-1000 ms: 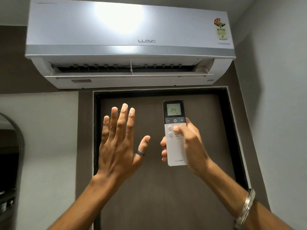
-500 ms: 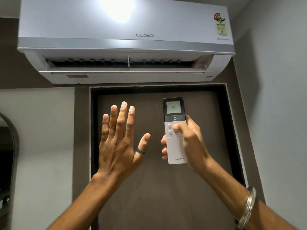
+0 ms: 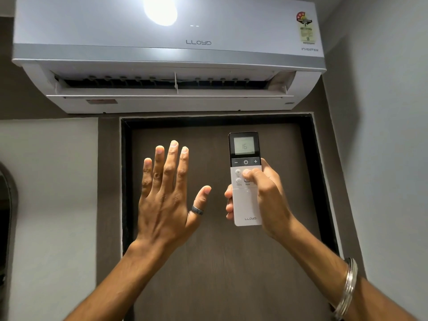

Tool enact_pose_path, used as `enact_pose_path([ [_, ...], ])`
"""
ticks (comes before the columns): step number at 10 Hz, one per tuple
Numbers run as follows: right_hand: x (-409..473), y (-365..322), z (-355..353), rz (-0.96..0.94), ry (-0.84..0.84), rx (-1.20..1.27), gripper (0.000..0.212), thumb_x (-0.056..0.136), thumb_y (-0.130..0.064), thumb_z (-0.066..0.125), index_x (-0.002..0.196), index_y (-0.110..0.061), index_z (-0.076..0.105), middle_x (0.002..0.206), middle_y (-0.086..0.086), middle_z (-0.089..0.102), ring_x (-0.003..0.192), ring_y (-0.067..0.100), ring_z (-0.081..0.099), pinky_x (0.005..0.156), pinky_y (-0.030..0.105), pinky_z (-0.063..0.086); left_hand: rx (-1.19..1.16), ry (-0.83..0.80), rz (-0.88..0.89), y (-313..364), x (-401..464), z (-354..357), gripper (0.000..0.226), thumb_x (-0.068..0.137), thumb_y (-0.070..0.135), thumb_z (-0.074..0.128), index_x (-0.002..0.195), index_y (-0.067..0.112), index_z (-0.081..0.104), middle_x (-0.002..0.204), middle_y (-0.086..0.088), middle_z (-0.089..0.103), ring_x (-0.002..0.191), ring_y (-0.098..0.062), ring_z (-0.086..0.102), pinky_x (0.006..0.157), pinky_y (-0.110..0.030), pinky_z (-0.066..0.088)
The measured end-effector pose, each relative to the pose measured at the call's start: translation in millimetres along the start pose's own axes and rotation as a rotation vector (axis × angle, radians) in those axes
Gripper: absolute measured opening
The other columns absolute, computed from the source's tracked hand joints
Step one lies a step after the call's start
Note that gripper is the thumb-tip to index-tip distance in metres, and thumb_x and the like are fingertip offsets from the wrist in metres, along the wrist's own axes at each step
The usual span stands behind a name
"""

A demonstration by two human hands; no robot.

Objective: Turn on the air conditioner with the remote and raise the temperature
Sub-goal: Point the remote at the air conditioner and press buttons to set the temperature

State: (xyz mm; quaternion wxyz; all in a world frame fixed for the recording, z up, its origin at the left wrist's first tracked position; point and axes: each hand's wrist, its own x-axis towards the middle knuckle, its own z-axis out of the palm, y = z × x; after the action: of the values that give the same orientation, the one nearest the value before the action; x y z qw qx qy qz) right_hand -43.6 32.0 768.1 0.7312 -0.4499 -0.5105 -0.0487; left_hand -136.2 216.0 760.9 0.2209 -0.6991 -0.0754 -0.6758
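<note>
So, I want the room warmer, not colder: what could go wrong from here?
The remote shows 16, a low setting, and the right hand has its thumb on the white buttons below the plus key, so a press there may change a mode rather than raise the temperature. The grip is one-handed; the left hand is open beside it, so the remote could slip.

white air conditioner [image 3: 162,38], white-and-black remote [image 3: 246,181]

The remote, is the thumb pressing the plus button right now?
No, the right hand's thumb rests on the remote's white part, below the plus button.
</note>
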Motion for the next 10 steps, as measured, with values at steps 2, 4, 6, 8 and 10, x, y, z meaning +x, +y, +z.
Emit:
enact_pose_path([
  [2, 0.9, -1.1, -2.4, -0.012, 0.012, -0.014, 0.029, 0.091, -0.034, 0.049, 0.117, -0.020, 0.054, 0.070, 0.009, 0.072, 0.052, 0.021, 0.070, 0.048, 0.034, 0.060, -0.002, 0.013, 0.004, 1.1, 1.5, 3.3, 0.083, 0.101, 0.060, 0.037, 0.163, 0.008, 0.024, 0.174, -0.014, 0.013, 0.162, -0.033, 0.005, 0.133, -0.049, 0.002],
  [4, 1.1, 1.2, -4.6, 0.028, 0.023, -0.007, 0.045, 0.090, -0.034, 0.048, 0.127, -0.007, 0.048, 0.069, 0.012, 0.072, 0.051, 0.025, 0.069, 0.049, 0.036, 0.060, -0.014, 0.018, -0.008, 0.0, 0.7, 4.8, 0.082, 0.101, 0.060, 0.037, 0.164, 0.009, 0.023, 0.174, -0.013, 0.012, 0.162, -0.033, 0.004, 0.133, -0.050, 0.003],
  [6, 0.8, 1.4, -5.0, 0.041, 0.011, 0.002, 0.050, 0.090, -0.035, 0.048, 0.129, -0.004, 0.047, 0.069, 0.011, 0.072, 0.052, 0.024, 0.070, 0.049, 0.036, 0.062, -0.022, 0.014, -0.013, 0.9, 0.4, 4.2, 0.083, 0.101, 0.061, 0.036, 0.164, 0.008, 0.023, 0.174, -0.014, 0.013, 0.162, -0.033, 0.005, 0.133, -0.049, 0.001],
  [8, -0.3, 0.7, -5.6, 0.053, 0.020, 0.000, 0.054, 0.088, -0.036, 0.049, 0.128, 0.001, 0.047, 0.069, 0.009, 0.072, 0.053, 0.024, 0.071, 0.049, 0.035, 0.062, -0.020, -0.001, -0.011, 2.7, -0.9, 3.8, 0.083, 0.101, 0.062, 0.034, 0.164, 0.008, 0.023, 0.174, -0.015, 0.013, 0.162, -0.034, 0.005, 0.133, -0.049, 0.002],
  [10, -3.0, 2.0, -7.8, 0.069, 0.023, 0.012, 0.058, 0.087, -0.036, 0.049, 0.129, 0.004, 0.046, 0.068, 0.009, 0.073, 0.052, 0.023, 0.071, 0.048, 0.036, 0.062, -0.026, -0.008, -0.013, 4.9, -3.6, 1.8, 0.083, 0.101, 0.061, 0.035, 0.163, 0.008, 0.024, 0.174, -0.015, 0.014, 0.162, -0.034, 0.006, 0.132, -0.048, 0.001],
])
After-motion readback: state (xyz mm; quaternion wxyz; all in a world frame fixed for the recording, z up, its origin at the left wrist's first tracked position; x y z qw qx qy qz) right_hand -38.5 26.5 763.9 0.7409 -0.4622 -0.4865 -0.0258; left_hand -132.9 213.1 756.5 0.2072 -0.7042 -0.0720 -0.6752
